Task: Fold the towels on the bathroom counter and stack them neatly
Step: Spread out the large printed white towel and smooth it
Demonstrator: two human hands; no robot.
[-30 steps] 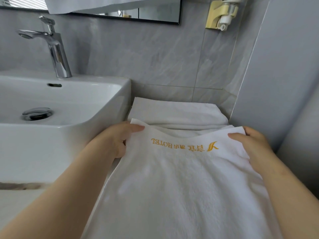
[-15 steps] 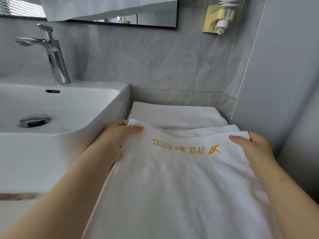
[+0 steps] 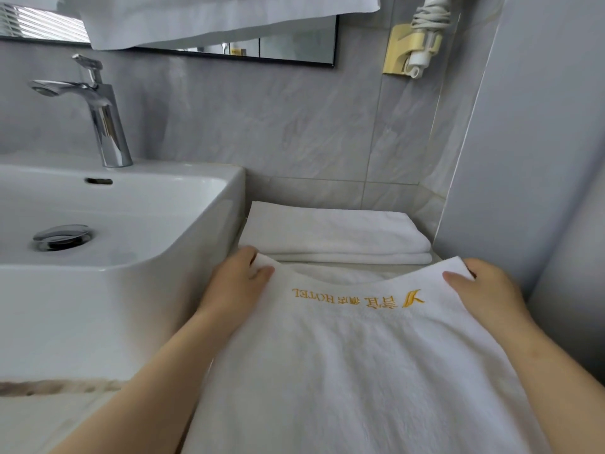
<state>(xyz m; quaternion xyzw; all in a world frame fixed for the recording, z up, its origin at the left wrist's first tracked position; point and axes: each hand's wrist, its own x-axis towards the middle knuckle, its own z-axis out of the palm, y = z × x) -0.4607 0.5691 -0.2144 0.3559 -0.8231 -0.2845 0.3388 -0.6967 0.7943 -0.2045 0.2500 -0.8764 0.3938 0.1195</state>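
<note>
A white towel (image 3: 353, 371) with gold hotel lettering near its far edge is spread in front of me. My left hand (image 3: 234, 283) pinches its far left corner, thumb on top. My right hand (image 3: 484, 290) pinches its far right corner the same way. The far edge sags in the middle between my hands. Behind it, a folded white towel stack (image 3: 334, 234) lies on the counter against the tiled wall.
A white basin (image 3: 108, 224) with a chrome faucet (image 3: 101, 106) stands close on the left. A grey wall (image 3: 540, 158) hems the right side. A hair dryer holder (image 3: 412, 50) and a mirror with a hanging towel (image 3: 212, 18) are above.
Both hands have drawn the towel's far edge back toward me, off the folded stack. The edge now sags in the middle, and more of the stack shows.
</note>
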